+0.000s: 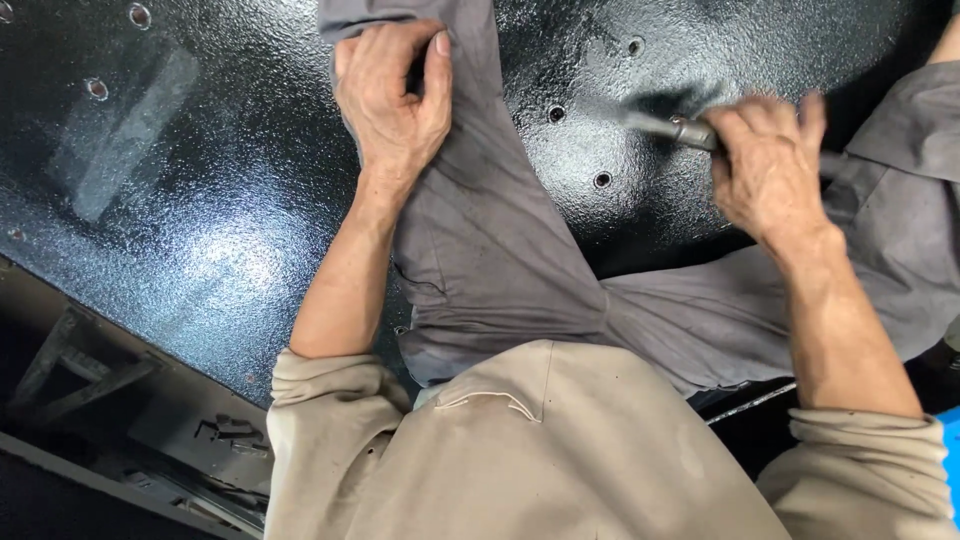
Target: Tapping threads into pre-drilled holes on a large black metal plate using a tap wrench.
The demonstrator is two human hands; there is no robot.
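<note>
My left hand (393, 95) rests on my grey trouser knee (470, 200), fingers curled against the cloth and holding nothing. My right hand (765, 165) is closed around a slim metal tool (668, 127), blurred with motion, whose tip points left toward a small round hole (556, 113) in the glossy black textured panel (200, 230). Another hole (602, 180) lies just below the tool. I sit on the panel with my legs spread across it.
More holes (139, 15) dot the panel's upper left. The panel's lower left edge drops to a dark floor area with metal framing (90, 380) and scattered small parts (225, 430). A blue object (950, 440) shows at the right edge.
</note>
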